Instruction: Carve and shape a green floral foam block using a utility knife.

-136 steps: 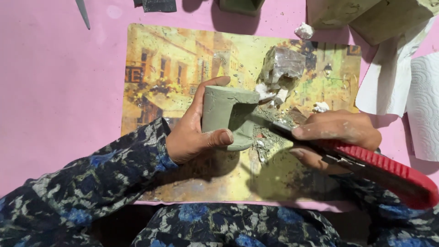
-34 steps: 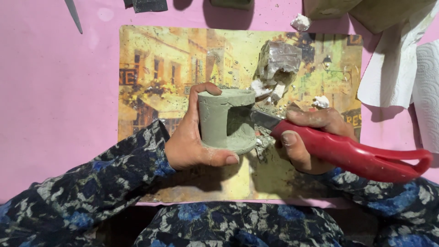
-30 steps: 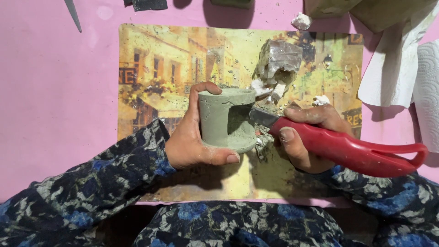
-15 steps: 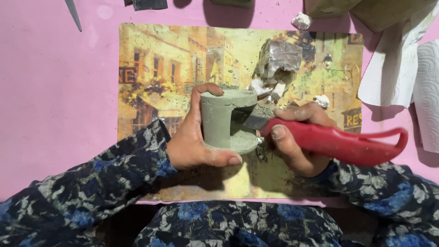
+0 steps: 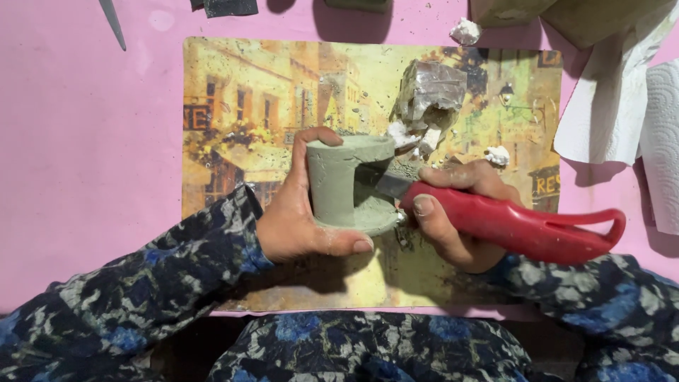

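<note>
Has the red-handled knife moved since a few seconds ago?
Yes. The red-handled knife in the right hand has swung: its handle end rose toward the white paper towel, lying flatter across the printed placemat.

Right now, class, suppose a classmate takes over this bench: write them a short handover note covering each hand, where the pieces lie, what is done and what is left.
Left hand: gripping the grey-green clay spool, thumb and fingers on its two flanges, held on its side over the picture placemat.
Right hand: closed on the red-handled knife; the blade sits against the spool's inner side.
Nearby: wrapped clay lump at the mat's top, white crumbs beyond it, paper towel at right.
Done: the spool is formed, and shavings lie on the mat.
Left: the surface looks rough; trimming seems unfinished.
</note>
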